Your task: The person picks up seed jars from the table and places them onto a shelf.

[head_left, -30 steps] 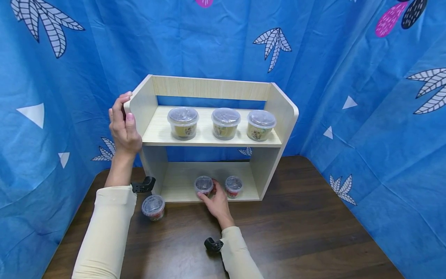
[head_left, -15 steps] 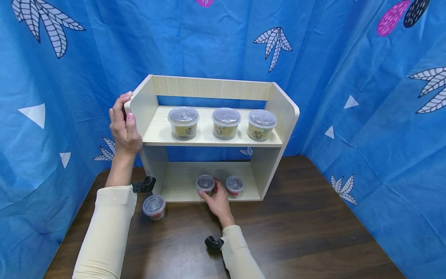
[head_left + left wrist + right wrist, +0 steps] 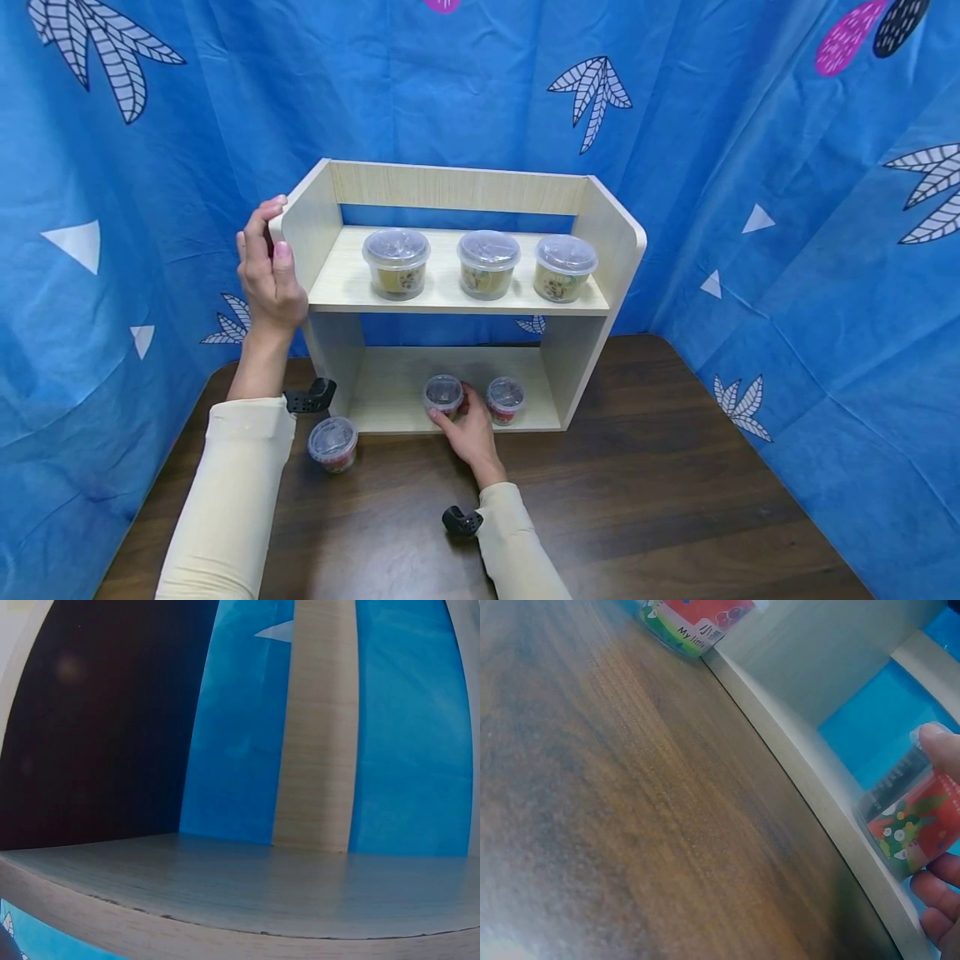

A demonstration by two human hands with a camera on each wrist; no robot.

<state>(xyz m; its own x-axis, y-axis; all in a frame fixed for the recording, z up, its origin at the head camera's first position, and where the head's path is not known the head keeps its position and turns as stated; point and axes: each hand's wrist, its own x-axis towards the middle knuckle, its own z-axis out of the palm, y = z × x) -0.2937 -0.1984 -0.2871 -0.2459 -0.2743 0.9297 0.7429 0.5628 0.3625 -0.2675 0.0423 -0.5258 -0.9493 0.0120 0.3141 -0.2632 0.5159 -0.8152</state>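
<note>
My right hand [image 3: 472,431] holds a small clear lidded cup [image 3: 443,392] between thumb and fingers at the lower level of a pale wooden shelf [image 3: 457,307]. In the right wrist view that cup [image 3: 915,825] shows a red, printed label, with the thumb at its lid. A similar cup [image 3: 506,398] stands just to the hand's right. My left hand [image 3: 272,279] grips the front edge of the shelf's left side panel. Below it, a third small cup [image 3: 333,443] stands on the table, outside the shelf.
Three larger lidded tubs, the left tub [image 3: 397,263], the middle tub [image 3: 488,264] and the right tub [image 3: 565,267], line the upper level. The dark wooden table [image 3: 637,500] spreads in front. A blue patterned curtain [image 3: 465,92] hangs behind and at both sides.
The cup in my right hand has shifted slightly to the right along the lower level. My left hand stays on the side panel.
</note>
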